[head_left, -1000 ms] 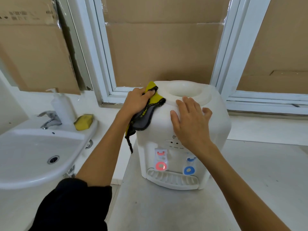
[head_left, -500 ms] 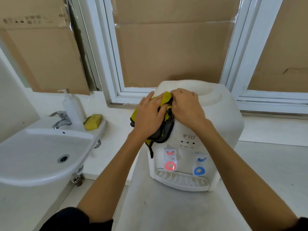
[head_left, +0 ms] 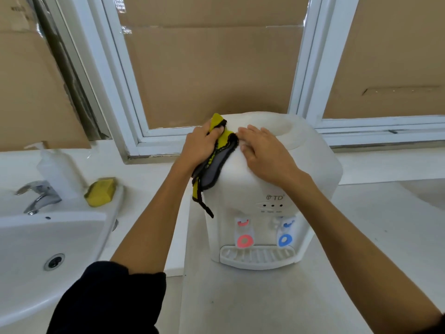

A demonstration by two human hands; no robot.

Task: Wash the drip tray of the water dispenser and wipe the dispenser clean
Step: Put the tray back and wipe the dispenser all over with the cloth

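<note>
Left hand (head_left: pixel 201 144) bunches the yellow-and-grey cloth (head_left: pixel 214 162) in curled fingers at the top-left shoulder of the water dispenser (head_left: pixel 313 179); right hand (head_left: pixel 262 150) lies flat with fingers straight on the top, touching the cloth's edge, likely bracing the unit. Cloth's long axis runs down the left front corner, a loose tail hanging toward the taps. The drip tray (head_left: pixel 257 257) sits seated at the base, straight below both hands, so the unwiped front lies downward from the cloth and the left hand is the one placed to sweep it.
</note>
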